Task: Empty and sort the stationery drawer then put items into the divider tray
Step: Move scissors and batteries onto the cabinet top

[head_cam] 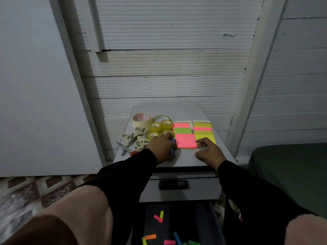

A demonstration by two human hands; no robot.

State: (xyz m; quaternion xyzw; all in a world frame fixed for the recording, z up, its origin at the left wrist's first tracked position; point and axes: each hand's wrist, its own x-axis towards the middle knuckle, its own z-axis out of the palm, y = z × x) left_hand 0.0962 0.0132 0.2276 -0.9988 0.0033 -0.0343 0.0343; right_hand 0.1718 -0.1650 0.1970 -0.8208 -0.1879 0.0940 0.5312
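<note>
Your left hand (pixel 163 147) lies on the grey worktop (pixel 187 161), fingers curled over a blue pen (pixel 173 147) which it seems to hold, fingertips close to the small clear tape rolls (pixel 160 129). Your right hand (pixel 209 152) rests beside it with fingers loosely spread and holding nothing, its fingertips touching the near edge of the yellow sticky notes (pixel 205 137). Between the two hands sits a pink sticky note pad (pixel 185 140), with more pink and green pads behind. Left of the tapes lie a masking tape roll (pixel 141 120) and a heap of cream-handled scissors (pixel 136 139). Below, the open drawer (pixel 177 225) holds scattered coloured page flags (pixel 158 218)
</note>
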